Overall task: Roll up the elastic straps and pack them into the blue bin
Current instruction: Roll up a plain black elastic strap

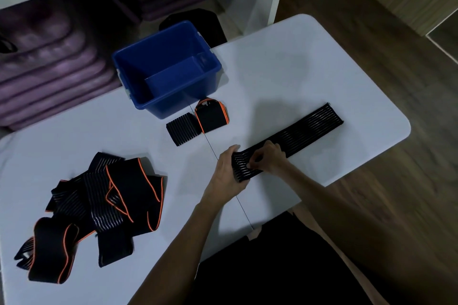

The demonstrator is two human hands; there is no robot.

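A long black elastic strap with pale stripes [304, 129] lies flat across the white table, running from its far right end toward me. Its near end is a small roll [241, 164]. My left hand [226, 172] grips that roll from the left, and my right hand [269, 156] pinches it from the right. The blue bin [138, 86] stands open at the table's far side with nothing visible inside. Two rolled straps sit just in front of it: a striped one [182, 129] and an orange-edged one [212, 115].
A loose heap of several black straps, some orange-edged [99, 203], lies on the left of the white table [285, 74]. Purple folded mats [49, 67] are stacked on shelves beyond the table. Wooden floor lies to the right.
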